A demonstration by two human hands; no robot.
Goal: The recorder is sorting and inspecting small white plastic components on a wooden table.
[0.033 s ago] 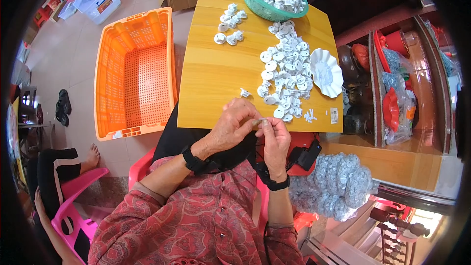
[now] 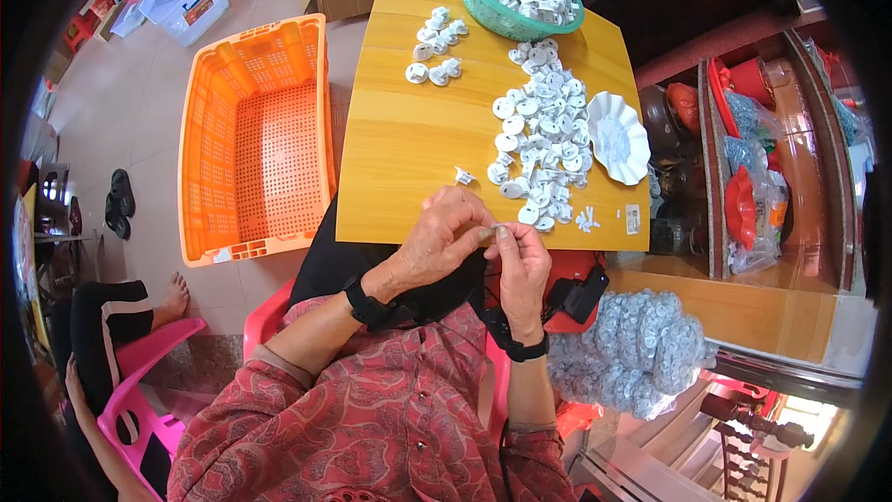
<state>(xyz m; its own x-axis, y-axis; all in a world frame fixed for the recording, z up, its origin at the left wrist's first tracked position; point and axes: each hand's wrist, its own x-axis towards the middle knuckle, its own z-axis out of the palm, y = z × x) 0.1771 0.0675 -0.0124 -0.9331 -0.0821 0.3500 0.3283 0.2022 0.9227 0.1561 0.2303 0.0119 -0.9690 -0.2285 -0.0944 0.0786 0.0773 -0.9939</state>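
Observation:
My left hand and my right hand meet just over the near edge of the yellow wooden table. Thumbs and fingers of both are pinched together at one spot. Whatever they hold there is tiny, pale and mostly covered by the fingertips. Right beyond my left hand lies a single white plastic part. A long heap of round white plastic parts spreads past my right hand. Small white slivers lie by the heap's near end.
A green basket full of white parts stands at the table's far end, a small cluster to its left. On the right is a white scalloped dish. An orange crate stands left of the table, a bulging clear bag right of me.

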